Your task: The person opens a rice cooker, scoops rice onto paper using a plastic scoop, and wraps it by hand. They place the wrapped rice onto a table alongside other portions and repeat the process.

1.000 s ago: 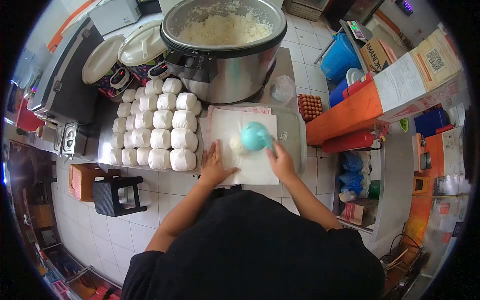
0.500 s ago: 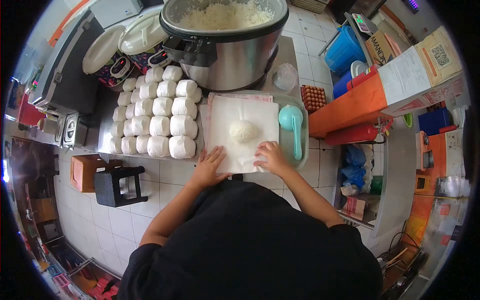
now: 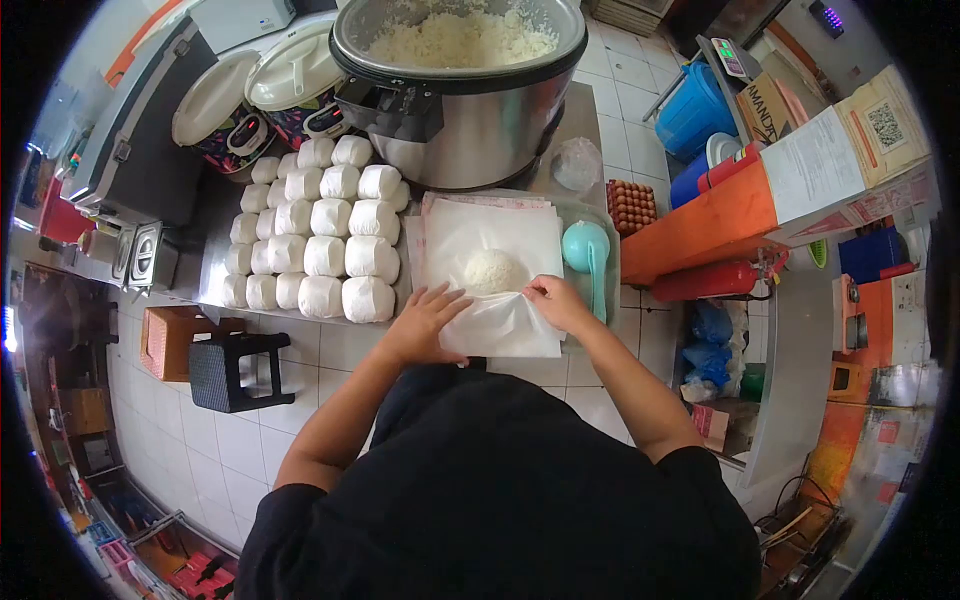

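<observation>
A rounded mound of cooked rice [image 3: 490, 271] sits on a white sheet of wrapping paper [image 3: 505, 340], which lies on a stack of sheets. My left hand [image 3: 425, 325] rests on the paper's left side, fingers spread and holding nothing. Pinched between the fingers of my right hand [image 3: 560, 303] is the paper's near right part, lifted and creased just below the rice. A turquoise scoop [image 3: 586, 247] lies right of the paper in a pale green tray [image 3: 612, 290], its handle pointing toward me.
Several white paper-wrapped parcels [image 3: 325, 255] stand in rows on the left. A large steel pot of rice [image 3: 480, 130] stands behind the paper, beside two patterned rice cookers [image 3: 300, 90]. Eggs in a tray [image 3: 631, 206] and an orange counter [image 3: 700, 225] are on the right.
My right hand has moved up and right, gripping the paper and raising a fold toward the rice. My left hand has shifted slightly right across the sheet.
</observation>
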Motion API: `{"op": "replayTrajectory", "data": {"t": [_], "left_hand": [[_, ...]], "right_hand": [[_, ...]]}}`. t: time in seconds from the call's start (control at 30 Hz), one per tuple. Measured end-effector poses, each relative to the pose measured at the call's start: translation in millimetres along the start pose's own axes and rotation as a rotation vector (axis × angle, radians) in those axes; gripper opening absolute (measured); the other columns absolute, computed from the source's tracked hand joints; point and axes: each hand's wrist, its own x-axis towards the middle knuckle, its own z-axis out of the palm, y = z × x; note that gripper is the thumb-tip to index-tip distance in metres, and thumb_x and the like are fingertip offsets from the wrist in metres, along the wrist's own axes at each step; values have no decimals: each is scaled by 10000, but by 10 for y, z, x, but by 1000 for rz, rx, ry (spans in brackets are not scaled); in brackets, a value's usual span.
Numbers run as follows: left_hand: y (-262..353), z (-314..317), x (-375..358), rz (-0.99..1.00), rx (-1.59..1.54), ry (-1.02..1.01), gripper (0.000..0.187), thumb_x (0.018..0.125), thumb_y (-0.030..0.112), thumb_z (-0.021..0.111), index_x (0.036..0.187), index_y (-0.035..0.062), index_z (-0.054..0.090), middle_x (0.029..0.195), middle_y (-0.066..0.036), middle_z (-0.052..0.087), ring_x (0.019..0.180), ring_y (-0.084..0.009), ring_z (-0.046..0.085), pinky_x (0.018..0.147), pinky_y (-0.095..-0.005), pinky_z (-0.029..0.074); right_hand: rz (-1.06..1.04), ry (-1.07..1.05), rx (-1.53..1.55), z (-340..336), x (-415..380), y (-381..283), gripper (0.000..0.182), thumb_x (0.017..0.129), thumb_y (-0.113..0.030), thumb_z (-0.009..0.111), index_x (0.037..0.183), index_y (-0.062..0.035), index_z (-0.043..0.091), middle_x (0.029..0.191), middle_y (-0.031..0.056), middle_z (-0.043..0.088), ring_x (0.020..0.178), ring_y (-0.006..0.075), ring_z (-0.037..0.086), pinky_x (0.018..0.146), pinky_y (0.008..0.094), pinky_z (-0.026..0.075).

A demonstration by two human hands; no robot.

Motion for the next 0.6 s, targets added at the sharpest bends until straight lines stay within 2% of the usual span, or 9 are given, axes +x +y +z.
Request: {"op": "replayTrajectory", "data": {"t": [0.07, 0.27, 0.33, 0.37, 0.43, 0.47, 0.53, 0.57, 0.6], "left_hand": [[7, -26, 25, 63, -24, -31, 858, 582, 465, 806, 1308, 139, 485, 1352, -104, 487, 1327, -321, 358, 1085, -532, 261], [-316, 291, -102, 312, 69, 15, 429, 757, 265, 725, 1124, 103, 570, 1237, -105, 578, 1242, -320, 472, 1014, -460, 375], [-221, 256, -110, 142, -212, 151, 174, 836, 102, 639, 995, 70, 577, 1139, -127, 625, 1161, -321, 545, 941, -385, 441], [-199, 277, -99, 140, -208, 153, 174, 836, 102, 639, 995, 70, 577, 1139, -127, 625, 1161, -321, 545, 941, -385, 441], [-201, 359, -83, -101, -495, 390, 62, 878, 64, 595, 918, 42, 554, 1017, -138, 640, 987, -265, 617, 838, -318, 478], [-266, 440, -97, -105, -493, 394, 62, 878, 64, 595, 918, 42, 554, 1017, -138, 640, 987, -265, 617, 838, -318, 478], [-427, 598, -87, -466, -760, 375, 81, 924, 81, 545, 878, 18, 524, 911, -136, 623, 830, -190, 598, 746, -300, 473], [-412, 582, 0, -463, -759, 384, 81, 924, 81, 545, 878, 18, 524, 911, -136, 623, 830, -190, 598, 746, -300, 473], [-362, 562, 149, -430, -885, 581, 116, 937, 102, 530, 868, 9, 517, 864, -119, 610, 786, -155, 568, 705, -295, 463]], "right_hand": [[84, -47, -3, -3, 35, -10, 249, 872, -257, 624, 920, -14, 645, 851, 138, 653, 739, 256, 612, 681, 366, 478], [87, -149, -93, -143, 158, -13, 304, 856, -304, 641, 966, -20, 637, 888, 140, 649, 817, 271, 613, 724, 369, 475], [-266, -52, -195, -131, 52, -30, 323, 829, -296, 666, 1020, -39, 621, 981, 132, 639, 929, 288, 599, 782, 376, 465], [-270, -53, -194, -168, -61, -184, 323, 829, -296, 666, 1020, -39, 621, 981, 132, 639, 929, 288, 599, 782, 376, 465], [-603, 61, -508, -292, -311, -585, 367, 796, -260, 693, 1084, -52, 598, 1067, 119, 618, 1013, 311, 566, 822, 380, 451], [-608, 57, -507, -279, -313, -493, 367, 796, -260, 693, 1084, -52, 598, 1067, 119, 618, 1013, 311, 566, 822, 380, 451], [-569, 64, -507, -280, -235, -159, 335, 795, -257, 693, 1047, -46, 628, 958, 119, 643, 909, 251, 608, 764, 338, 466], [-576, 65, -511, -286, -159, -65, 335, 795, -257, 693, 1047, -46, 628, 958, 119, 643, 909, 251, 608, 764, 338, 466], [-374, 37, -186, -300, -79, -9, 291, 821, -265, 667, 999, -36, 641, 890, 111, 646, 831, 217, 604, 718, 320, 463]]}}
